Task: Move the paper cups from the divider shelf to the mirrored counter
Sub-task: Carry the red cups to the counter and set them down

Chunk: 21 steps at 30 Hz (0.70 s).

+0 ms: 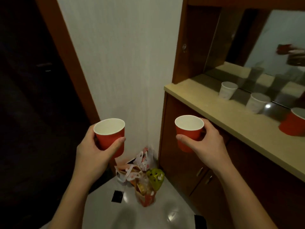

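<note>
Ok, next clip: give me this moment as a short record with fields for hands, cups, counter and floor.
left hand: holds a red cup, upright, empty
right hand: holds a second red cup, upright, empty
counter: two white cups and one red cup standing on it
mirror: behind the counter
floor: bags in the corner
held cups: not yet over the counter

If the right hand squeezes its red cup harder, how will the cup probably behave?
The red paper cup in the right hand looks empty, so it is probably light. Its thin wall would likely dent under pressure. Set down, it might tip easily, being narrower at the base.
</note>
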### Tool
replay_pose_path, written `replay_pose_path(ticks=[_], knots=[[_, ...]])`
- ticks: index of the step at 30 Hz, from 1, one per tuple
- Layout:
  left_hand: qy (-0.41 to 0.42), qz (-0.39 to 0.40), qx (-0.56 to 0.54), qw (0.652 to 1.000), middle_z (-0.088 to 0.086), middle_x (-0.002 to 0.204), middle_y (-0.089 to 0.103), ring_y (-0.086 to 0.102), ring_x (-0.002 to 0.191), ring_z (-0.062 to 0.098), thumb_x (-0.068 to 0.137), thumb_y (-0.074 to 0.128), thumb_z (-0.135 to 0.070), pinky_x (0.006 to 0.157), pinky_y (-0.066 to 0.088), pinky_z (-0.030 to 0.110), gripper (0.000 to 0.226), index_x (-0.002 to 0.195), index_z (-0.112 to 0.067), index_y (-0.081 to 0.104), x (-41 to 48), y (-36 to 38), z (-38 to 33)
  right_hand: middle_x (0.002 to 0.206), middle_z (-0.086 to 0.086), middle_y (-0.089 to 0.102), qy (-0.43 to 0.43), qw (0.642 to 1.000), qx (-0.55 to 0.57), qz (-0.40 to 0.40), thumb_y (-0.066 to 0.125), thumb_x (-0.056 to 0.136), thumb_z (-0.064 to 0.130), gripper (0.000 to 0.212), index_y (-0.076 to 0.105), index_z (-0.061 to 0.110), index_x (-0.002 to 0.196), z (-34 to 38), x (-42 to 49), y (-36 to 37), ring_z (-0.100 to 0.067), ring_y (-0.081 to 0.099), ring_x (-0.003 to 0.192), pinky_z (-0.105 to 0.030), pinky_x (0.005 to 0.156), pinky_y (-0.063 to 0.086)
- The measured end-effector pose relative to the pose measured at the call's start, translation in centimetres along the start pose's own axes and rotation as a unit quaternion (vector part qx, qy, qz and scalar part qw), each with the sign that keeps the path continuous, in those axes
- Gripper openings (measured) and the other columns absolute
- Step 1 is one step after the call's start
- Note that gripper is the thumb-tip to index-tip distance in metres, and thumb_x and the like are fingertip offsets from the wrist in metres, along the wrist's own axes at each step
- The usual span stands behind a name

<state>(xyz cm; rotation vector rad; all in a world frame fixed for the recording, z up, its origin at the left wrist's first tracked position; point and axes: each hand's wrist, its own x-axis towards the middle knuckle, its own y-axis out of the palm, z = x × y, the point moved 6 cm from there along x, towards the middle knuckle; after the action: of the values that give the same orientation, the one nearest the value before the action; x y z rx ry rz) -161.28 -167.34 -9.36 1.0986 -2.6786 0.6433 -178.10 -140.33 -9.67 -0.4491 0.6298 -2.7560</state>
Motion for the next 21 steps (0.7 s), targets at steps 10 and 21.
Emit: replay_pose_path(ticks=[10, 21], knots=[[0.022, 0.114, -0.037, 0.993, -0.022, 0.113, 0.057, 0.057, 0.1, 0.003, 0.061, 0.073, -0.059, 0.063, 0.046, 0.01, 0.068, 0.121, -0.044, 0.045, 13.6, 15.2, 1.0, 0.119, 0.017, 0.053, 0.043, 0.993, -0.004, -0.106, 0.071, 0.051, 0.073, 0.087, 0.044, 0.04, 0.126, -5.5, 10.2, -4.7, -0.008, 0.051, 0.107, -0.019, 0.076, 0.047], [0.051, 0.215, -0.062, 0.973, -0.03, 0.113, 0.051, 0.054, 0.102, 0.001, 0.056, 0.071, -0.067, 0.061, 0.048, 0.007, 0.064, 0.111, -0.059, 0.04, 26.5, 27.3, -0.5, 0.116, 0.021, 0.05, 0.082, 0.986, -0.026, -0.141, 0.08, 0.057, 0.059, 0.079, 0.041, 0.045, 0.124, -8.6, 22.1, -6.2, -0.005, 0.051, 0.105, -0.018, 0.078, 0.045]])
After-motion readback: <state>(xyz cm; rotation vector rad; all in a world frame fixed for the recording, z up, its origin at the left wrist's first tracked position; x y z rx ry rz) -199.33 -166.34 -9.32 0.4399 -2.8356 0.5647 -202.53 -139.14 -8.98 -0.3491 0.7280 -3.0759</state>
